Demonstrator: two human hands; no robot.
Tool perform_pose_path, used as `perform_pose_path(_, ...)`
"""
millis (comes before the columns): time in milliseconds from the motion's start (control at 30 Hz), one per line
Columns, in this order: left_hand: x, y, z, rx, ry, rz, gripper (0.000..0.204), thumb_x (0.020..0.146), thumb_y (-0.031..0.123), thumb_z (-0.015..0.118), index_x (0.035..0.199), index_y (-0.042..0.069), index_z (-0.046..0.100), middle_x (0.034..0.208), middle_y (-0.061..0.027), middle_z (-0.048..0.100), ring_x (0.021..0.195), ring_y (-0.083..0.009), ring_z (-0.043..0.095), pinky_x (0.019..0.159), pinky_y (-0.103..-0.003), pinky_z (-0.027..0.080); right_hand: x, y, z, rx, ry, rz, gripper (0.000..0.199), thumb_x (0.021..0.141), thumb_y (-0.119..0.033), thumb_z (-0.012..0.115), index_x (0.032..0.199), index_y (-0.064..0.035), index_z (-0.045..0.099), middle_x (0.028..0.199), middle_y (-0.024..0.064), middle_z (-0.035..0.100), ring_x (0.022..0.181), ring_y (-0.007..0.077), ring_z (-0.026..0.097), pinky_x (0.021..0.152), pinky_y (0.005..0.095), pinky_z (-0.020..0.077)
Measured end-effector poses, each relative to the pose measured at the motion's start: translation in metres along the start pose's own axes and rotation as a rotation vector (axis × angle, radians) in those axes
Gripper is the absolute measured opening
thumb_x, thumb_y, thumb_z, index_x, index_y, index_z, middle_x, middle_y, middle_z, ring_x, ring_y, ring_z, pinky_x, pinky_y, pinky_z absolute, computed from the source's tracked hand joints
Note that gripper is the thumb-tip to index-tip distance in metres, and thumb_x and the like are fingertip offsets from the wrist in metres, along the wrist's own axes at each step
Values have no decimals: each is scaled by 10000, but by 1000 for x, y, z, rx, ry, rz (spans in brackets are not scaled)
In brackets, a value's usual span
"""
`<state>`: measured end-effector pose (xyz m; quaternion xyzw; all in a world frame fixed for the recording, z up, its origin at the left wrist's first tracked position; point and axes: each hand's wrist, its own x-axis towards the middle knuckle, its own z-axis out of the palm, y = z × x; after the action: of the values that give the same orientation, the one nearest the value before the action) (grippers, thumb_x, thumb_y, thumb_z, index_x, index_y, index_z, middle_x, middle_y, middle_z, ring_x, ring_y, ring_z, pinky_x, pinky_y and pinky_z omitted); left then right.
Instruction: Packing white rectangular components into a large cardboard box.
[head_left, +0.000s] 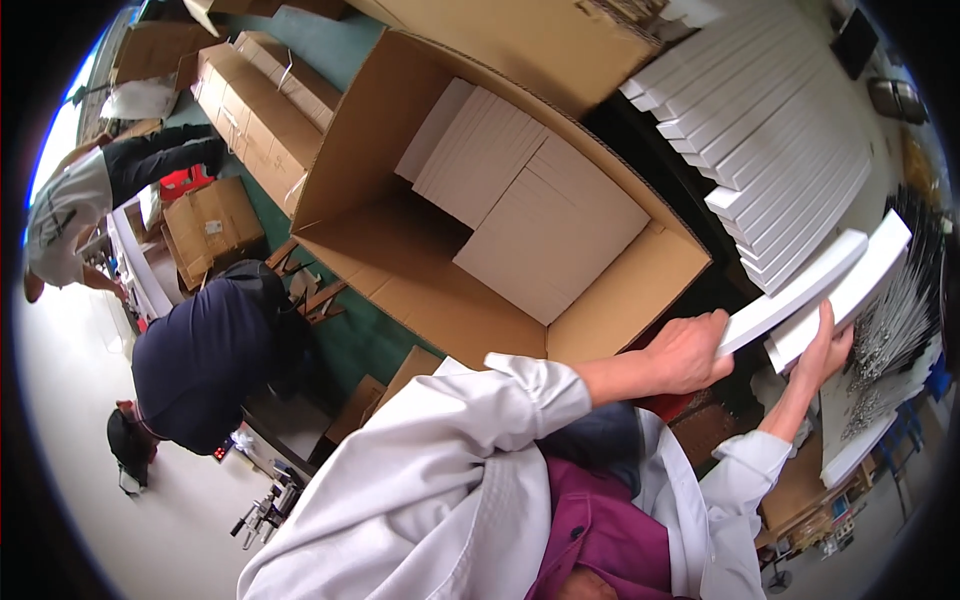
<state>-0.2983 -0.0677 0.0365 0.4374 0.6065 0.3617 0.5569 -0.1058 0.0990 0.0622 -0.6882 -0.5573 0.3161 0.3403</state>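
My left hand (688,352) is closed around the near end of a long, slim white box (797,287). Beside it, a second white box (852,290) rests in my right hand (826,348), whose fingers wrap its lower side. The two boxes lie almost parallel and close together, tilted up toward the right. To the left of my hands stands a large open cardboard carton (400,285). Flat white boxes (553,238) are packed against one side inside it, with a dark gap next to them.
Long white boxes (770,130) are stacked in rows on the right-hand table. A bundle of thin metallic strips (890,325) lies near my right hand. Long cartons (255,130) lie at upper left. Two people, one in a dark top (205,365), one in grey (70,225), work at left.
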Motion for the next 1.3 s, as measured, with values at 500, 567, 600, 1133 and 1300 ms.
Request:
perform_pose_path(500, -229, -119, -187, 413, -69, 104, 568, 709, 173, 739, 1187, -22, 502, 957, -195, 618, 903, -382, 650, 777, -456, 552, -111, -121, 13, -93, -22, -531, 703, 895, -152, 684, 1460, 111, 359, 1337, 248, 542, 1168, 316, 593, 969, 411, 504)
perform_pose_path(567, -248, -129, -206, 454, -43, 30, 545, 707, 154, 717, 1181, -20, 511, 952, -203, 623, 895, -392, 652, 768, -459, 551, -136, -137, 26, -93, -76, -541, 776, 850, -178, 707, 1477, 99, 344, 1356, 241, 524, 1196, 324, 573, 1003, 430, 473)
perform_pose_path(600, -255, -131, -213, 455, -32, 42, 545, 707, 154, 717, 1181, -20, 511, 952, -203, 623, 895, -392, 652, 768, -459, 551, -146, -138, 26, -109, -145, -578, 774, 842, -188, 714, 1466, 100, 357, 1334, 228, 539, 1173, 312, 580, 996, 420, 474)
perform_pose_path(1133, -120, -198, -193, -113, 411, -860, 433, 898, 328, 559, 1069, -69, 588, 923, -304, 680, 920, -455, 679, 811, -513, 541, -243, -86, 188, -171, -1030, -208, 880, 768, -234, 793, 1473, 73, 364, 1312, 262, 603, 1165, 355, 632, 1006, 422, 485)
perform_pose_path(1300, -92, -251, -179, 165, 427, -656, 374, 893, 287, 567, 1028, -61, 587, 967, -324, 673, 927, -486, 660, 851, -556, 520, -240, -64, 218, -254, -1073, -39, 869, 780, -281, 781, 1465, 66, 374, 1252, 264, 637, 1138, 349, 642, 990, 413, 488)
